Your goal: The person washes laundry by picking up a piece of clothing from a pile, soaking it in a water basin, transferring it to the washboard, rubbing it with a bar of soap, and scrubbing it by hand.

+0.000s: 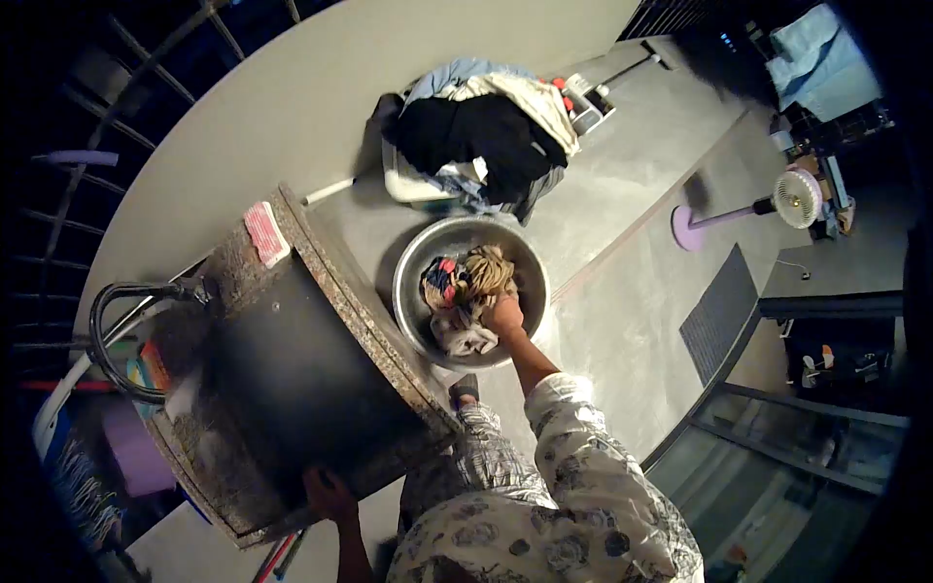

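Past a fan (797, 199), nearer the sink (345, 301) and a heaped basket (398, 180), clothes (486, 267) fill a basin (410, 291) on grey floor (612, 330), right hand (503, 316) upon them, left hand (330, 496) at the sink's edge, whether either's fingers grip I can't tell.

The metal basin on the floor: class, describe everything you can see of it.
The basin is wide and round, of shiny silver-grey metal, with sloping walls and a narrow rim. It sits upright on the pale floor, beside the sink and near a heap of laundry. Bunched clothes, tan, off-white and dark with red, lie inside and hide most of its bottom. The right hand reaches over its rim onto the clothes.
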`<state>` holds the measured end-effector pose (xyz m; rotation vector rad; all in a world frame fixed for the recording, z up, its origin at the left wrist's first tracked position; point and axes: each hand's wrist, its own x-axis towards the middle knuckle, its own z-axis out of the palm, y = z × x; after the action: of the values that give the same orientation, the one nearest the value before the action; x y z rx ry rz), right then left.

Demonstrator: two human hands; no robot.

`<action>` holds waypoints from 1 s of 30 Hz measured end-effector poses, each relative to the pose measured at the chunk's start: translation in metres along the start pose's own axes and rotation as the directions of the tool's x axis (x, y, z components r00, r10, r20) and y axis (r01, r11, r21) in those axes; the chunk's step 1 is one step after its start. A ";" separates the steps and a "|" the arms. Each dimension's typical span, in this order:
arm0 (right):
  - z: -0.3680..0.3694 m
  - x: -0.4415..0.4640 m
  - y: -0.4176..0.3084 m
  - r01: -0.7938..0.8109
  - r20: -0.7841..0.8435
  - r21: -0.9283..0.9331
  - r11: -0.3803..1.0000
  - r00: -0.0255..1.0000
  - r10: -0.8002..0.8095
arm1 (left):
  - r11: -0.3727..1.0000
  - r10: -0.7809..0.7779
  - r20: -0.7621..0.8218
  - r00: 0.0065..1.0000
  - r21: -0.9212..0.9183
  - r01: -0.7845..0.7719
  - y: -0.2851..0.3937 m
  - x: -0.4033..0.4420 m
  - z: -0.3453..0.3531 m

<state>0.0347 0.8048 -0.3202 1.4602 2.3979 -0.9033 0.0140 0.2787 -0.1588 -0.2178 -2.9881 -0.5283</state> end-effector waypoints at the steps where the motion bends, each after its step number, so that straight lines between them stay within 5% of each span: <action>1: -0.015 0.006 0.003 0.011 -0.069 0.079 0.997 0.998 -0.005 | 1.000 -0.011 -0.006 1.000 0.007 0.011 0.000 0.001 0.001; 3: -0.016 0.059 0.051 0.244 -0.252 0.076 0.967 0.943 -0.218 | 0.999 0.040 -0.054 0.998 -0.033 -0.042 -0.009 0.000 0.011; 5: -0.109 0.062 0.028 0.229 -0.188 0.088 0.970 0.960 -0.209 | 0.995 0.052 -0.064 0.997 -0.079 -0.057 -0.009 0.002 0.023; 7: -0.150 0.086 0.028 0.336 -0.480 0.075 0.939 0.838 -0.261 | 0.993 0.030 -0.022 0.999 -0.111 -0.032 0.001 0.001 0.020; 9: -0.203 0.109 -0.002 0.374 -0.521 0.126 0.919 0.813 -0.259 | 0.987 0.034 -0.062 0.998 -0.157 -0.043 -0.022 -0.003 0.038; 11: -0.228 0.147 -0.023 0.503 -0.655 0.051 0.863 0.669 -0.351 | 0.989 0.039 -0.072 0.997 -0.139 -0.049 -0.032 -0.006 0.037; 13: -0.268 0.177 -0.061 0.492 -0.544 0.135 0.860 0.762 -0.350 | 0.995 0.041 -0.069 0.997 -0.092 -0.048 -0.017 -0.006 0.021; 17: -0.299 0.239 -0.119 0.507 -0.607 -0.047 0.861 0.670 -0.428 | 0.996 -0.093 -0.002 0.996 -0.011 0.093 0.034 0.001 -0.008; 19: -0.300 0.269 -0.134 0.501 -0.543 -0.085 0.861 0.701 -0.462 | 0.982 -0.148 -0.041 0.988 0.110 0.151 -0.031 -0.020 0.023; 23: -0.304 0.294 -0.157 0.237 -0.289 -0.324 0.916 0.897 -0.334 | 0.975 -0.180 -0.062 0.982 0.122 0.187 -0.033 -0.030 0.024; 25: -0.316 0.294 -0.167 0.252 -0.403 -0.248 0.935 0.851 -0.336 | 0.980 -0.078 -0.152 0.985 0.172 0.104 -0.029 -0.028 0.031; 30: -0.328 0.303 -0.162 0.438 -0.547 -0.077 0.896 0.732 -0.405 | 0.972 -0.199 -0.108 0.974 0.106 0.210 -0.008 -0.017 0.020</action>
<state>-0.2068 1.1683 -0.1327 1.3497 3.2631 -0.6908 0.0282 0.2764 -0.1817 0.1238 -2.9496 -0.3685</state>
